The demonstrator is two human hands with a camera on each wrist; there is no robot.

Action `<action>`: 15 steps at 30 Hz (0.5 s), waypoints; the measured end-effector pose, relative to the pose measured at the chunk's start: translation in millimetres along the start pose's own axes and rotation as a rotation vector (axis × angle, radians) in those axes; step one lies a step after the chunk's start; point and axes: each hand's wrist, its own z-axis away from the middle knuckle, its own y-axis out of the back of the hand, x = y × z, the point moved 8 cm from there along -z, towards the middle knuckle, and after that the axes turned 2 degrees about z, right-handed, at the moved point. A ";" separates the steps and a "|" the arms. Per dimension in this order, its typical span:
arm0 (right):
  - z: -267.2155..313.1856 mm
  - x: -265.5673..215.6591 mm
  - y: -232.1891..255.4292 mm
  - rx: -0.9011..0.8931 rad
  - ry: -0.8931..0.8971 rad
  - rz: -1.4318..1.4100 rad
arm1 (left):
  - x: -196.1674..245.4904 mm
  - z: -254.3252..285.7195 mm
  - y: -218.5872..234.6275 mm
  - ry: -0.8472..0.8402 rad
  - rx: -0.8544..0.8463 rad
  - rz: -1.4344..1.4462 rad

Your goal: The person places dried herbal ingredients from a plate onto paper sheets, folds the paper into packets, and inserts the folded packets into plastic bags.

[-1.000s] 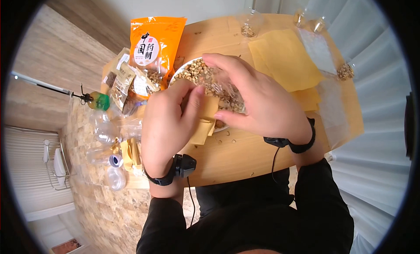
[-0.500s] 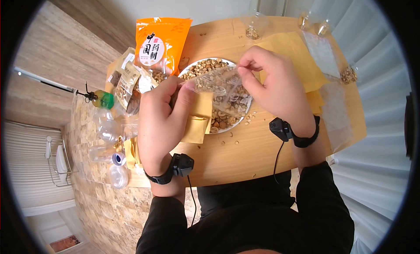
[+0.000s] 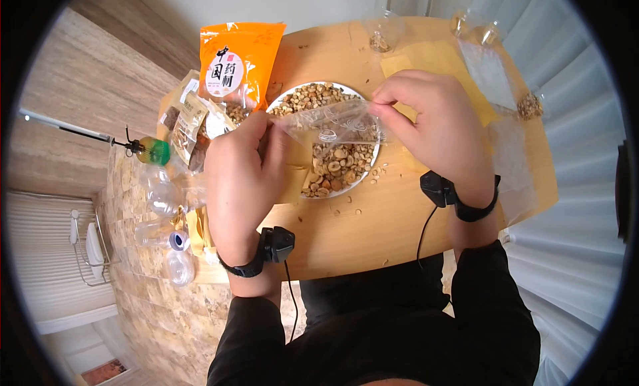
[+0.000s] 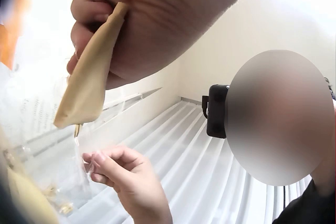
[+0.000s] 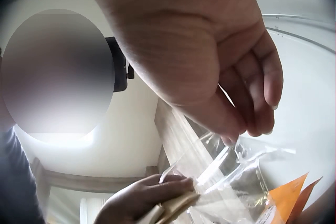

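Observation:
A clear plastic bag (image 3: 333, 124) with white print is stretched between the two hands, over a white plate (image 3: 379, 150) heaped with dried brown slices and pieces (image 3: 343, 161). My left hand (image 3: 238, 180) grips the bag's left end. Tucked in its curled fingers is also a folded tan piece (image 4: 89, 85), like paper or cloth, hanging below the palm in the left wrist view. The right hand (image 3: 432, 123) pinches the bag's other end between thumb and fingertips, as the right wrist view shows with the bag (image 5: 239, 174) crinkled there.
An orange pouch (image 3: 249, 46) stands behind the plate at left, smaller packets (image 3: 190, 123) beside it. Clear plastic containers (image 3: 160, 196) and a green spray bottle (image 3: 154, 151) are further left. Yellow sheets (image 3: 436, 56) lie at right; jars (image 3: 385, 36) stand at the back.
From cupped around the bag close together, the hands have moved apart. My right hand has gone right and now pinches the bag's end, pulling it out flat over the plate.

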 end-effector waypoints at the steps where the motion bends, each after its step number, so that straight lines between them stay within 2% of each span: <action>1: 2.4 -0.4 0.3 -0.036 -0.003 0.019 | 5.0 0.8 1.1 -0.016 0.010 -0.049; 2: 3.5 -0.1 3.8 -0.042 -0.011 0.015 | 9.1 0.8 2.5 -0.032 0.021 -0.098; 4: 6.3 -6.2 0.7 -0.204 0.048 -0.037 | 13.4 0.9 3.7 -0.081 0.014 -0.145; 5: 6.8 -5.9 3.8 -0.212 0.035 -0.041 | 17.0 2.5 3.7 -0.133 0.013 -0.191; 7: 12.1 0.7 -4.7 -0.381 -0.077 -0.155 | 15.1 4.4 3.9 -0.127 -0.006 -0.157; 8: 13.0 1.0 -6.8 -0.383 -0.080 -0.156 | 14.8 4.2 4.2 -0.126 -0.006 -0.129; 9: 10.7 2.9 -4.2 -0.293 -0.117 -0.213 | 11.6 5.1 6.2 -0.080 0.007 -0.024; 10: 8.5 4.5 -1.2 -0.201 -0.151 -0.270 | 12.4 6.0 8.0 -0.080 0.008 -0.024; 13: 3.3 2.0 0.4 -0.100 -0.175 -0.320 | 8.2 5.4 16.2 0.003 0.050 -0.032; 14: 2.7 3.0 -0.5 -0.099 -0.170 -0.320 | 7.3 5.9 17.7 0.019 0.077 -0.002; 15: 1.7 1.2 -2.3 -0.122 -0.111 -0.188 | 6.1 6.6 19.7 0.036 0.104 0.028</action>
